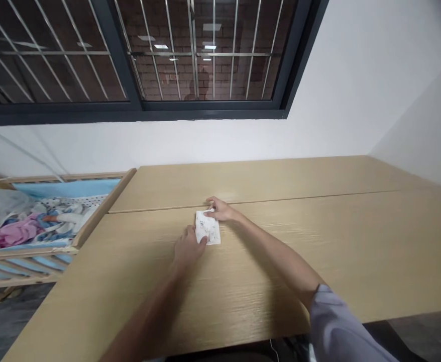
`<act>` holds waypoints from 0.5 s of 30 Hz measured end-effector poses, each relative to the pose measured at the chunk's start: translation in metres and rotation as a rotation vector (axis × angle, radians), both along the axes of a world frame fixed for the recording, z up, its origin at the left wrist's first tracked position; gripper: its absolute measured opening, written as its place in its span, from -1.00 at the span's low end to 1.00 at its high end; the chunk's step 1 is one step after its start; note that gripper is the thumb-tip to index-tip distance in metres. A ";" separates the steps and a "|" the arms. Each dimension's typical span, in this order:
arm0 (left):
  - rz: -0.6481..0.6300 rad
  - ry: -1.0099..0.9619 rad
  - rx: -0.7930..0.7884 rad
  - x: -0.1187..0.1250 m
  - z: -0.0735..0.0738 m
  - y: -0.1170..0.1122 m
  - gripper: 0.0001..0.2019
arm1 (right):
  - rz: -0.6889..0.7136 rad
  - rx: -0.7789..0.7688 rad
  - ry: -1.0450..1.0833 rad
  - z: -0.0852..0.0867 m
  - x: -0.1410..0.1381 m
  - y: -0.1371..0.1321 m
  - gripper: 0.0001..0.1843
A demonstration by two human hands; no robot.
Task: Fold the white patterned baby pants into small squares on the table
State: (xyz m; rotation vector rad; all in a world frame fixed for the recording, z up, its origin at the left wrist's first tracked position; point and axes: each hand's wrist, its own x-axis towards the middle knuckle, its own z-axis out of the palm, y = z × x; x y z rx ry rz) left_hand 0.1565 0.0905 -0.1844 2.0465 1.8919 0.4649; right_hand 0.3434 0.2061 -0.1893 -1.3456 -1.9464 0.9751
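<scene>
A small, flat white packet (208,229) with faint dark printed drawings is between my two hands over the wooden tabletop (258,276). What kind of packet it is I cannot make out. At its lower left side, my left hand (189,247) grips the edge, thumb lying on the front face. My right hand (220,209) pinches the upper right corner, with thumb on top and the index finger curled beyond the far edge. Whether the packet rests on the wood or is slightly raised does not show.
Left of the table stands a wooden crib (103,206) with blue lining, holding a pink cloth (15,234), patterned bedding and a clear plastic bag (2,203). A seam runs across the tabletop. Behind are a white wall (190,143) and a barred window (205,105).
</scene>
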 end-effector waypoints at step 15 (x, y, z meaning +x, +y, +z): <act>-0.334 0.270 0.229 -0.003 -0.014 -0.063 -0.61 | 0.715 0.561 -0.371 0.007 -0.006 -0.092 -0.33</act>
